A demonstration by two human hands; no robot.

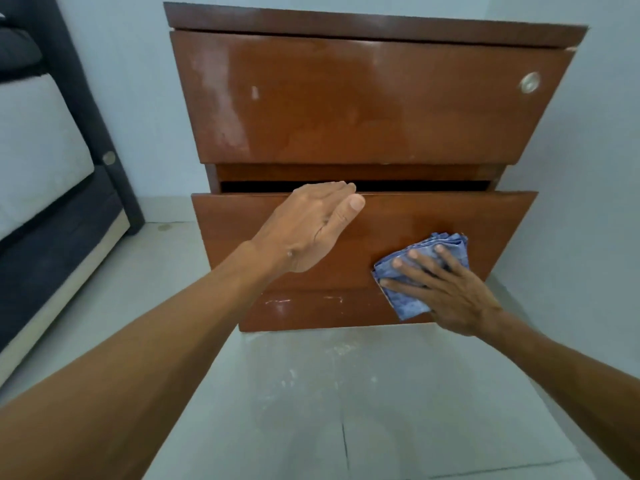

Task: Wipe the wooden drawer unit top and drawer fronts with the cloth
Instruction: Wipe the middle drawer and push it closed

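A brown wooden drawer unit (374,26) stands against the wall, seen from low in front. Its upper drawer front (363,102) is dusty at the left and has a round metal lock at the right. The lower drawer front (433,216) stands pulled out a little, with a dark gap above it. My left hand (311,226) rests with its fingers over the top edge of the lower drawer front. My right hand (446,289) presses a folded blue cloth (408,296) flat against the lower right part of that front, fingers spread.
A bed with a dark frame (86,109) and a white mattress (31,150) stands at the left, close to the unit. Pale floor tiles (329,393) stretch in front. The unit's base board (311,310) shows white scuffs.
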